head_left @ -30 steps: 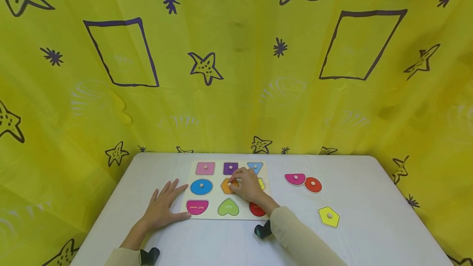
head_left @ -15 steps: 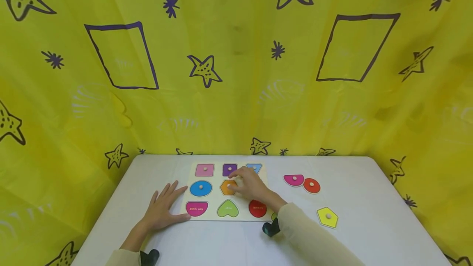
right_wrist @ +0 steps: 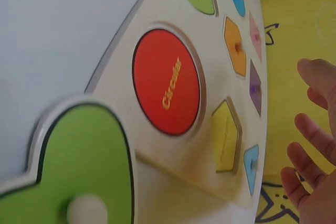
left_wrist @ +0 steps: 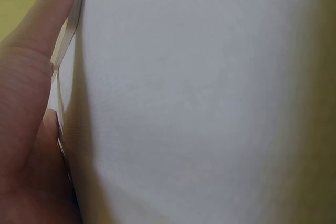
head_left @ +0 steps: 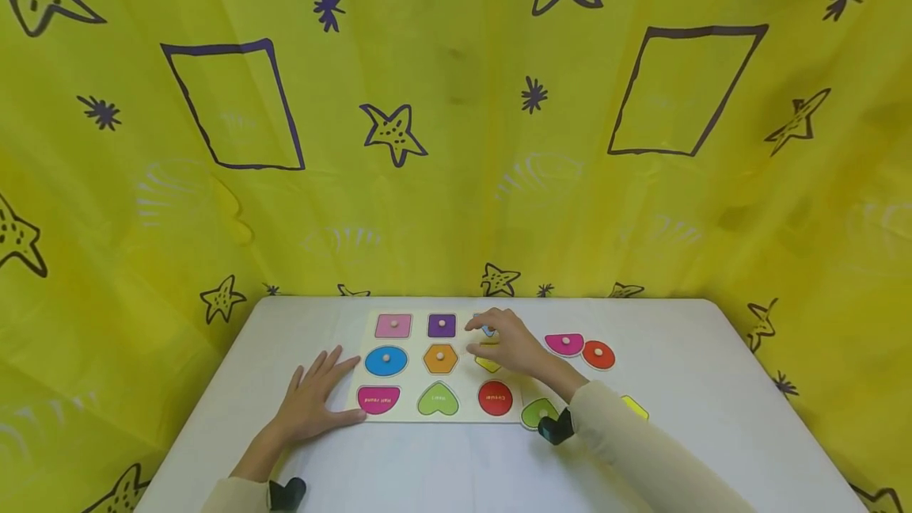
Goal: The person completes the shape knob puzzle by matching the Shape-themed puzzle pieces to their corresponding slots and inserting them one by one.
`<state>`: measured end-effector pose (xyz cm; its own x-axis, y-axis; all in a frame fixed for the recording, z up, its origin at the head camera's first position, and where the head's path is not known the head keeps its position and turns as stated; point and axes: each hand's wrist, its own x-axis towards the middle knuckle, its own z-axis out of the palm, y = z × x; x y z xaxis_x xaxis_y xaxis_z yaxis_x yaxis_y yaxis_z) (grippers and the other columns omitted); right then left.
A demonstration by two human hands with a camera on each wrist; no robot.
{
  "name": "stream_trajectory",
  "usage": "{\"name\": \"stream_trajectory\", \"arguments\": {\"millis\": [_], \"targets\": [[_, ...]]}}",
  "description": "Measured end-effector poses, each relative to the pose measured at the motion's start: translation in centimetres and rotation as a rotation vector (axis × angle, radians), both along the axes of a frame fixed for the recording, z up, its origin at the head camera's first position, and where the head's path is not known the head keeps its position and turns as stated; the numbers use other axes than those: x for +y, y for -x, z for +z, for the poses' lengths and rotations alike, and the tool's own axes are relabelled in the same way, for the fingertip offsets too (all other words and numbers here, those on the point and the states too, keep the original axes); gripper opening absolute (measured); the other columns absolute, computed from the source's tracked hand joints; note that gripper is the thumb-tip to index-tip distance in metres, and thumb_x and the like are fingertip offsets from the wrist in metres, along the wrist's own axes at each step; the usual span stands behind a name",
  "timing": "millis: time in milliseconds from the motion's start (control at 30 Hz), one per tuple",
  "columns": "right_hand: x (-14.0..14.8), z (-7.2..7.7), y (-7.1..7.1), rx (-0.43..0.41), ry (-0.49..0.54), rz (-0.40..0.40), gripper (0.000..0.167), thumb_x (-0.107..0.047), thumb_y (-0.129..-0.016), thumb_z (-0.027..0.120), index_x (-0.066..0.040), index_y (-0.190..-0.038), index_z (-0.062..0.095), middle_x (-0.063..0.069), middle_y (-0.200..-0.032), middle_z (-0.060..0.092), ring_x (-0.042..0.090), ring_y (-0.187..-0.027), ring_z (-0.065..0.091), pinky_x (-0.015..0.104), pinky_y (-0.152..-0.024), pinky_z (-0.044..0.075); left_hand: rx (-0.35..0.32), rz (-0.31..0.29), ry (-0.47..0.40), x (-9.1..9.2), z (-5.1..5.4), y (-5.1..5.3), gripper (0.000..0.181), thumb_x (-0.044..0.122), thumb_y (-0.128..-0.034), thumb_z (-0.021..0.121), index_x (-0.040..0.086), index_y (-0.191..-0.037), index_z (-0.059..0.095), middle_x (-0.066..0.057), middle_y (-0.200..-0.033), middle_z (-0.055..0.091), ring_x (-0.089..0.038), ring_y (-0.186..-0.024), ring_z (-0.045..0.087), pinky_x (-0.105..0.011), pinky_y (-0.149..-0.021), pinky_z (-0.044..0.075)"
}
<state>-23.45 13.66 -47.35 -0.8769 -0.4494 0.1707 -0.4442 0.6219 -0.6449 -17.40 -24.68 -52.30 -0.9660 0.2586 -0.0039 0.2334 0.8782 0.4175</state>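
My left hand [head_left: 317,398] lies with spread fingers at the left edge of a wooden shape puzzle board [head_left: 416,360]; its thumb touches the lower left corner. An orange hexagon [head_left: 440,359] with a knob sits in the middle of the board. Above the yellow pentagon recess [right_wrist: 226,137] hovers my right hand [head_left: 509,343], thumb and fingers apart with nothing between them. It partly hides a light blue piece [right_wrist: 252,167]. A blue oval [head_left: 386,360], a pink rectangle [head_left: 393,326] and a purple square [head_left: 442,324] sit in the board.
Loose knobbed pieces lie right of the board: a pink half round [head_left: 564,343], a red circle [head_left: 598,355], a green heart [head_left: 536,412] at the board's corner and a yellow pentagon [head_left: 636,407] partly behind the sleeve. A yellow curtain [head_left: 456,204] hangs behind the white table [head_left: 427,465].
My right hand has let go of the orange hexagon's knob and moved right. The green heart has come into view, and the sleeve now covers much of the loose yellow pentagon. My left hand stays put.
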Motion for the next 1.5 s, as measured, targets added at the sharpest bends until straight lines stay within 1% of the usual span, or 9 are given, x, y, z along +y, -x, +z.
{"name": "stream_trajectory", "arguments": {"millis": [100, 233, 500, 633, 833, 967, 1233, 1367, 1500], "targets": [[1.0, 0.2, 0.0, 0.011, 0.029, 0.003, 0.03, -0.019, -0.091, 0.08, -0.008, -0.118, 0.073, 0.007, -0.125, 0.068, 0.037, -0.111, 0.058, 0.051, -0.091, 0.051, 0.0, -0.002, -0.005, 0.0, 0.0, 0.1, 0.099, 0.068, -0.0746, 0.078, 0.021, -0.156, 0.046, -0.02, -0.166, 0.028, -0.048, -0.153, 0.014, -0.077, -0.116, 0.003], [2.3, 0.5, 0.0, 0.019, 0.053, -0.003, 0.03, -0.018, -0.091, 0.08, -0.005, -0.117, 0.074, 0.011, -0.12, 0.07, 0.04, -0.108, 0.059, 0.057, -0.09, 0.051, 0.006, -0.001, -0.013, 0.0, -0.1, 0.3, 0.099, 0.068, -0.074, 0.078, 0.021, -0.156, 0.047, -0.02, -0.166, 0.028, -0.048, -0.153, 0.014, -0.076, -0.116, 0.002], [4.7, 0.8, -0.8, -0.002, 0.003, -0.082, 0.031, -0.021, -0.09, 0.08, -0.009, -0.118, 0.074, 0.006, -0.119, 0.07, 0.034, -0.109, 0.06, 0.048, -0.089, 0.051, 0.022, -0.009, -0.008, 0.0, -0.1, 0.5, 0.099, 0.069, -0.0738, 0.078, 0.022, -0.156, 0.046, -0.02, -0.166, 0.029, -0.048, -0.153, 0.016, -0.077, -0.116, 0.003], [6.2, 0.7, -1.3, 0.041, 0.011, -0.081, 0.03, -0.018, -0.089, 0.082, -0.008, -0.116, 0.075, 0.006, -0.116, 0.071, 0.034, -0.105, 0.061, 0.045, -0.086, 0.051, 0.023, -0.008, -0.013, 0.0, 0.0, 0.6, 0.099, 0.068, -0.074, 0.078, 0.022, -0.156, 0.047, -0.02, -0.166, 0.029, -0.048, -0.153, 0.015, -0.076, -0.116, 0.003], [8.4, 1.3, -2.5, 0.107, 0.02, -0.063, 0.028, -0.016, -0.089, 0.082, -0.008, -0.115, 0.074, 0.005, -0.115, 0.071, 0.038, -0.104, 0.063, 0.055, -0.087, 0.053, 0.029, -0.007, -0.015, -0.1, -0.1, 0.3, 0.099, 0.068, -0.0741, 0.078, 0.021, -0.156, 0.047, -0.02, -0.166, 0.029, -0.048, -0.153, 0.016, -0.077, -0.116, 0.004], [9.8, 1.5, -3.4, 0.124, 0.011, -0.095, 0.028, -0.017, -0.089, 0.082, -0.011, -0.115, 0.074, 0.004, -0.115, 0.071, 0.037, -0.106, 0.062, 0.055, -0.087, 0.056, 0.041, -0.008, -0.027, -0.2, -0.1, 0.0, 0.098, 0.066, -0.0737, 0.08, 0.021, -0.155, 0.047, -0.02, -0.165, 0.03, -0.049, -0.152, 0.017, -0.077, -0.116, 0.004], [12.8, 1.2, -5.7, 0.125, 0.009, -0.162, 0.034, -0.017, -0.088, 0.083, -0.009, -0.119, 0.073, 0.01, -0.117, 0.071, 0.038, -0.109, 0.064, 0.057, -0.086, 0.058, 0.049, -0.017, -0.026, -0.2, -0.2, 0.0, 0.098, 0.068, -0.074, 0.079, 0.021, -0.155, 0.048, -0.02, -0.165, 0.031, -0.049, -0.152, 0.018, -0.077, -0.115, 0.005], [14.0, 0.9, -6.9, 0.114, 0.017, -0.198, 0.032, -0.019, -0.089, 0.083, -0.01, -0.119, 0.074, 0.009, -0.118, 0.071, 0.037, -0.107, 0.064, 0.053, -0.084, 0.059, 0.046, -0.013, -0.025, -0.2, -0.2, 0.0, 0.098, 0.067, -0.0737, 0.079, 0.021, -0.155, 0.048, -0.021, -0.165, 0.031, -0.049, -0.152, 0.018, -0.077, -0.115, 0.005], [15.2, 0.6, -7.9, 0.12, 0.022, -0.235, 0.032, -0.02, -0.088, 0.083, -0.01, -0.118, 0.074, 0.008, -0.114, 0.072, 0.032, -0.1, 0.063, 0.04, -0.078, 0.058, 0.045, -0.012, -0.025, -0.2, -0.2, -0.1, 0.098, 0.066, -0.0736, 0.08, 0.02, -0.155, 0.048, -0.021, -0.165, 0.031, -0.049, -0.152, 0.018, -0.077, -0.115, 0.005]]}}
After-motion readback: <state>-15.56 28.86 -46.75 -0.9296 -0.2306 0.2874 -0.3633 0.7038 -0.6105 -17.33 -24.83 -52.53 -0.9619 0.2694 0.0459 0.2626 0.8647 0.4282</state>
